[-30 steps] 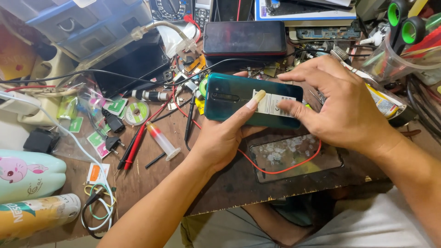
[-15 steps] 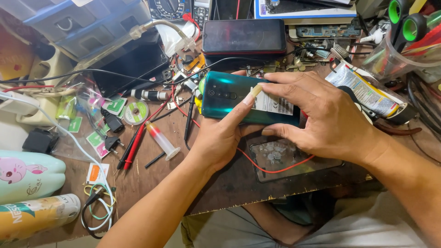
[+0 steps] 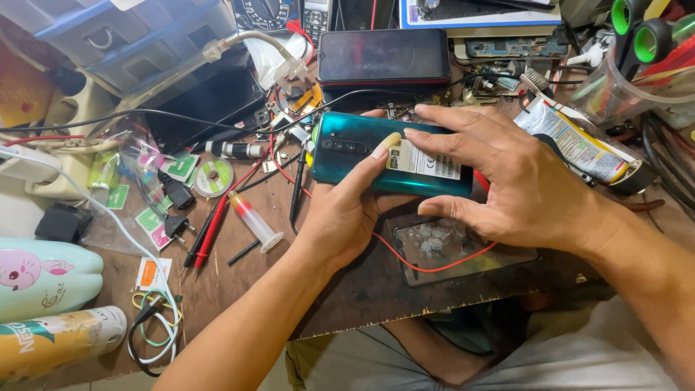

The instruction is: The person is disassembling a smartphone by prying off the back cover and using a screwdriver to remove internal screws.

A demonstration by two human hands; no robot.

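Worn brown wood of your bench [image 3: 239, 282] ends at a ragged near edge. Just beyond it, your left hand [image 3: 340, 217] and right hand [image 3: 521, 185] clasp the teal phone [image 3: 355, 148], back up, over a glass panel [image 3: 441, 250]. Left of the phone: syringe [image 3: 255, 221], probes [image 3: 210, 232]. Beyond: dark phone [image 3: 384, 56]. Little free space.

Cluttered brown wooden workbench [image 3: 239, 282], worn front edge, grey plastic storage bins [image 3: 123, 36] behind, even light

wooden workbench [image 3: 239, 282] carries syringe [image 3: 255, 222], probably solder reel [image 3: 213, 177].
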